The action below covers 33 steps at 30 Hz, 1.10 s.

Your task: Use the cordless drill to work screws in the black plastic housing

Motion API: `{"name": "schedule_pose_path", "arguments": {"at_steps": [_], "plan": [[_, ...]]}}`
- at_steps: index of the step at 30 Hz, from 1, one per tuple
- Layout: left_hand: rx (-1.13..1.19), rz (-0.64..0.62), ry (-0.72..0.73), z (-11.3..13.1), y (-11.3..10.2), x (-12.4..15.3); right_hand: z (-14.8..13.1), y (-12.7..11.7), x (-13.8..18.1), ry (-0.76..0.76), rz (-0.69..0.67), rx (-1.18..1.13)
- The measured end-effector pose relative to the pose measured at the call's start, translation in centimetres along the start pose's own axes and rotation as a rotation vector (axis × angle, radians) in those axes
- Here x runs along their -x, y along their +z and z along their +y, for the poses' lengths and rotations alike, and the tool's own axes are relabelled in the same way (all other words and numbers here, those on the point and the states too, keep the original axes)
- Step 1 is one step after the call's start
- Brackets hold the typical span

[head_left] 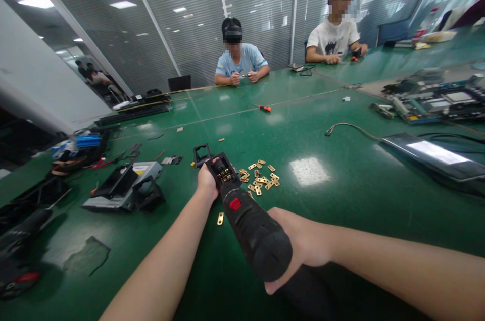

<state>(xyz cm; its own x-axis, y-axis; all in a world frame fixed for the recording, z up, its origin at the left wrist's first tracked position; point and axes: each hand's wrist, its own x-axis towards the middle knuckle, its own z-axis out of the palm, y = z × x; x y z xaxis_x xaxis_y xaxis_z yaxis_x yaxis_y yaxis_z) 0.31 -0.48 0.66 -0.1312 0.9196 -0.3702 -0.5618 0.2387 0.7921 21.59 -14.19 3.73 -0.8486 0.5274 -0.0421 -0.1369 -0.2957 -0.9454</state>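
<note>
My right hand [299, 245] is wrapped round the body of a black electric screwdriver [253, 230] with a red button, and the tool points away from me. Its tip meets a small black plastic part [224, 169] with brass contacts inside. My left hand [206, 179] grips that part from the left and holds it just above the green table [341, 184]. Several small brass plates [261, 179] lie scattered right behind the part, and one more brass plate [220, 218] lies under my left forearm.
A grey and black device [125, 187] lies to the left, a black frame [201, 153] just beyond my left hand. A circuit board [435, 101] and a flat tablet [432, 152] with a cable are at the right. A red-handled screwdriver [265, 108] lies mid-table. Two people sit across.
</note>
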Motion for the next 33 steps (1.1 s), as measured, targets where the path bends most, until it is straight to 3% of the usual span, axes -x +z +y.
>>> {"name": "schedule_pose_path", "arguments": {"at_steps": [33], "plan": [[0.017,0.017,0.008,0.18,0.44,0.35,0.05,-0.12,-0.01,-0.033,0.003,0.044]]}}
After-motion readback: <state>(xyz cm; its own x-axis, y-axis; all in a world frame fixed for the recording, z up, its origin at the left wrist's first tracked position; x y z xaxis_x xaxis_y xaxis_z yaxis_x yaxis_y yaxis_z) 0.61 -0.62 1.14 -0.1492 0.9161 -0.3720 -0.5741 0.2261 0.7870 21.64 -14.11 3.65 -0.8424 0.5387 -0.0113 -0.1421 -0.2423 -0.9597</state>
